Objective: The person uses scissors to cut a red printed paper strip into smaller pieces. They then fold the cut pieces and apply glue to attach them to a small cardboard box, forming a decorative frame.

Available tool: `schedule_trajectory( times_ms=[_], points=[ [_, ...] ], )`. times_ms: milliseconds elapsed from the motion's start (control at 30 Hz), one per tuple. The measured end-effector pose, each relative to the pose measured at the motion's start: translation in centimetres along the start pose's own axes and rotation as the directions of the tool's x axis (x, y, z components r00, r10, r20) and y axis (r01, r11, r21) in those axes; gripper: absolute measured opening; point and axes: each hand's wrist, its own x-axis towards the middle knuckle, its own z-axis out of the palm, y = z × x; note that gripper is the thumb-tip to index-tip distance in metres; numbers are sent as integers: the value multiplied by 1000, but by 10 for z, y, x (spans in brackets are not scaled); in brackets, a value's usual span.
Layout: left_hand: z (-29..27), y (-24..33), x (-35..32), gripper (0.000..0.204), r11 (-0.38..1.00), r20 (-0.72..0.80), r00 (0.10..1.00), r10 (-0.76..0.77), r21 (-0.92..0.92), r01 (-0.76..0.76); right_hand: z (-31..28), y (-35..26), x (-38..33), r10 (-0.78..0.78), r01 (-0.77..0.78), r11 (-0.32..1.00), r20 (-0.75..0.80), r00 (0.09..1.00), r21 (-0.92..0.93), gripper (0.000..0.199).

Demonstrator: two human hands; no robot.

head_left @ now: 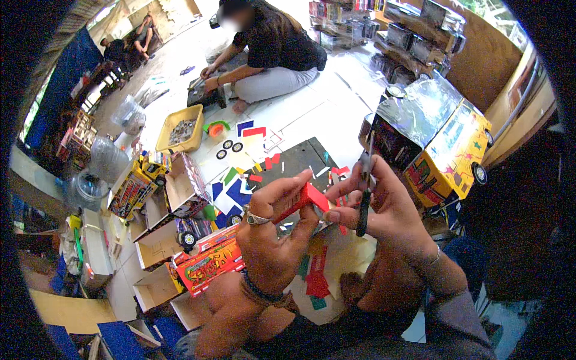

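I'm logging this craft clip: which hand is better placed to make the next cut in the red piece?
Right hand: it grips the scissors beside the red piece, which the left hand pinches.

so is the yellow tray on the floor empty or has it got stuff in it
Not empty: the yellow tray holds a heap of small grey pieces across its bottom, below the rim. What they are is too small to tell.

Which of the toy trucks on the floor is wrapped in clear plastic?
The big yellow truck at right, beyond the right hand; shiny film covers it. The small yellow truck and the red truck at left are bare.
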Motion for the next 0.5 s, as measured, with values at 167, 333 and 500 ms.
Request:
schedule_trajectory(
  times_ms=[167, 333, 500],
  points=[
    [-4, 3, 2, 49, 995, 74, 995, -73, 69, 68, -2, 3, 4, -266, 255, 949, -40, 963, -185, 48],
    [-1, 8, 15, 51, 959, 93, 985, -147, -229, 165, -14, -5, 10, -197, 189, 970, -38, 980, -150, 46],
    [-16, 18, 20, 49, 643, 305, 789, -534, -459, 613, -23, -4, 17, -174, 173, 984, 16, 985, 40, 41]
  ],
)
